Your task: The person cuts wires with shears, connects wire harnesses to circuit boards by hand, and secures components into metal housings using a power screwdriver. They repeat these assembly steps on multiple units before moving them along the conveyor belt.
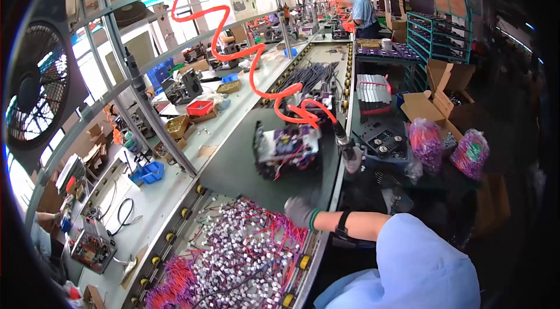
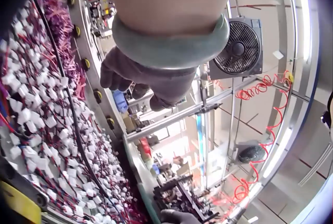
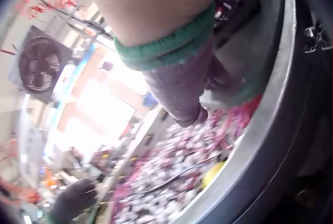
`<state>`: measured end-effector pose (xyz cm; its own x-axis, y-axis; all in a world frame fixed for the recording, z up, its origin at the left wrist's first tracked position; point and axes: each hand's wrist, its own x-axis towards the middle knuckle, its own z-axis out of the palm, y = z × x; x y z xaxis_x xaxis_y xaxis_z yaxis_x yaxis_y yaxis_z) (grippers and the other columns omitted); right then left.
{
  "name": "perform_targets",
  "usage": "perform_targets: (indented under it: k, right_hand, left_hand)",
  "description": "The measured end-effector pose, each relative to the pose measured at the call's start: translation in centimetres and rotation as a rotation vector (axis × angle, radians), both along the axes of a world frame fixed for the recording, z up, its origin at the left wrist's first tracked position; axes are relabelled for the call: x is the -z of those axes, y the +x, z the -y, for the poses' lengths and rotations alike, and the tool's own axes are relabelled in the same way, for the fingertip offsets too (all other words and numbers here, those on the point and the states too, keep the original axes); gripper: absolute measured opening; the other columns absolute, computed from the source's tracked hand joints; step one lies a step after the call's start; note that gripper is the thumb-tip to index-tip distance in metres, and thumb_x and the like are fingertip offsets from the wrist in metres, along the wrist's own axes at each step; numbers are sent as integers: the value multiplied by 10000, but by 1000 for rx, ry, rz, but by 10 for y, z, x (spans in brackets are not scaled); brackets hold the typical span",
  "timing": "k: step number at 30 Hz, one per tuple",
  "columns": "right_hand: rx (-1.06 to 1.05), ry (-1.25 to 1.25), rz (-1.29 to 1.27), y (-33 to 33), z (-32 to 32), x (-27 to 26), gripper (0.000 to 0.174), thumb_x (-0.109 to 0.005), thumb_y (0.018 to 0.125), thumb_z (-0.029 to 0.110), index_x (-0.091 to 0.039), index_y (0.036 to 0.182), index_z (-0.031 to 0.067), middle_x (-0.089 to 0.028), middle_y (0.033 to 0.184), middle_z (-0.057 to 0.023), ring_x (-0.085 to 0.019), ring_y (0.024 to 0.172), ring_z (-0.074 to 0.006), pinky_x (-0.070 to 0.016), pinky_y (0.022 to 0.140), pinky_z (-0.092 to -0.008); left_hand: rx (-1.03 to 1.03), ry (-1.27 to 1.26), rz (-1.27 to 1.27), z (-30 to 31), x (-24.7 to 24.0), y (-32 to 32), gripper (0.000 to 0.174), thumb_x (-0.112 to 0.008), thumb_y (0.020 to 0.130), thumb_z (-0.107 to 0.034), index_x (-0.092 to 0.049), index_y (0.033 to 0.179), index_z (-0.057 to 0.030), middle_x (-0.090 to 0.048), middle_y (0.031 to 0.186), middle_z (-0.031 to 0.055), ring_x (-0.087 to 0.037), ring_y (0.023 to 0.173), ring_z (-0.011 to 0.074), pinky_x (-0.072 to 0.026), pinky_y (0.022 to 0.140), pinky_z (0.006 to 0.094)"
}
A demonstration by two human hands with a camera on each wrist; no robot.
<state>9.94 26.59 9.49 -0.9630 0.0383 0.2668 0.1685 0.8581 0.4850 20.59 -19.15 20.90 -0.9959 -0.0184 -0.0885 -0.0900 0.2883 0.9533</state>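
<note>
A dark green board (image 1: pixel 233 178) lies on the conveyor and bears an open electronic unit (image 1: pixel 289 148) with a purple circuit board and loose wires. My right hand (image 1: pixel 301 212), in a grey glove with a green cuff, grips the board's near edge. In the right wrist view, the right hand's fingers (image 3: pixel 223 81) are blurred over the board and the thumb is at its rim. My left hand (image 2: pixel 148 81), also gloved, hangs with loosely curled fingers and holds nothing; it is outside the head view. White connectors on red and purple wires (image 1: pixel 239 250) fill the conveyor in front of the board.
A power screwdriver (image 1: pixel 344 144) hangs from a red coiled hose (image 1: pixel 254 70) beside the metal rail. Right of the line stand bags of purple parts (image 1: pixel 426 143) and an open carton (image 1: pixel 429 105). A large fan (image 1: pixel 36 84) is on the left; a person (image 1: pixel 363 11) stands farther down.
</note>
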Motion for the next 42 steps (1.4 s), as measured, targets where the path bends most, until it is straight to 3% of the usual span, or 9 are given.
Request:
perform_targets:
  k: [4, 6, 10, 14, 18, 22, 28, 35, 42]
  right_hand:
    - [-363, -1046, 516, 97, 40, -99, 507, -711, 829, 289, -620, 1291, 100, -719, 1040, -148, -708, 1001, -327, -557, 870, -424]
    - [-228, -1165, 435, 125, 17, -102, 653, -716, 837, 387, -544, 1394, 94, -711, 1140, -166, -681, 1067, -357, -519, 944, -457]
    - [261, -1229, -42, 171, -12, -95, 787, -743, 812, 450, -487, 1427, 30, -655, 1260, -221, -628, 1187, -367, -474, 1037, -446]
    - [165, -1121, -215, 159, 22, -46, 1062, -816, 757, 491, -301, 1494, -76, -393, 1502, -311, -417, 1401, -422, -361, 1159, -440]
    - [-131, -1231, -273, 124, 107, -18, 1184, -863, 697, 493, -234, 1514, -91, -344, 1541, -293, -352, 1441, -434, -311, 1195, -432]
    - [-24, -1636, -224, 81, 154, -64, 1131, -853, 703, 431, -235, 1523, -41, -366, 1501, -293, -356, 1409, -467, -315, 1190, -477]
    - [-101, -1425, -139, 9, 145, -51, 953, -803, 719, 177, -332, 1531, 6, -600, 1304, -235, -578, 1234, -376, -467, 1047, -435]
    - [-308, -1483, 194, 16, 82, -51, 856, -760, 737, 149, -395, 1510, 104, -672, 1197, -200, -655, 1116, -343, -524, 956, -404]
    - [-468, -1271, 753, -48, -10, -70, 542, -769, 799, 268, -658, 1288, 62, -726, 1179, -152, -683, 1119, -274, -526, 970, -360]
  left_hand:
    - [128, -143, -213, -12, 33, -42, 564, -624, 1015, -297, -495, 1425, 69, -582, 1396, 199, -539, 1266, 282, -403, 1093, 370]
    - [107, -119, -274, -10, 83, -79, 578, -615, 889, -12, -438, 1421, 125, -520, 1438, 254, -533, 1315, 282, -422, 1095, 358]
    - [97, -17, -400, -4, 78, -106, 719, -708, 870, -80, -378, 1484, 98, -487, 1480, 256, -466, 1397, 305, -349, 1175, 377]
    - [69, 131, -157, 24, 67, -124, 517, -740, 849, -149, -560, 1306, 11, -680, 1162, 172, -660, 1002, 309, -531, 876, 444]
    - [-95, 49, -214, 66, 51, -100, 511, -742, 846, -155, -564, 1296, 8, -681, 1150, 170, -659, 989, 311, -531, 866, 446]
    - [-226, -65, -233, 98, 41, -71, 503, -746, 843, -163, -569, 1283, 4, -681, 1135, 168, -657, 972, 313, -530, 853, 449]
    - [-352, -191, -190, 147, 84, 2, 491, -750, 837, -175, -577, 1263, -3, -683, 1112, 164, -655, 947, 316, -529, 834, 454]
    - [-192, -244, -209, 234, 270, 85, 477, -756, 831, -189, -586, 1239, -11, -684, 1085, 160, -652, 918, 319, -527, 811, 459]
    - [-189, -347, -209, 273, 251, 13, 464, -762, 824, -203, -595, 1216, -18, -686, 1058, 156, -649, 888, 322, -525, 788, 465]
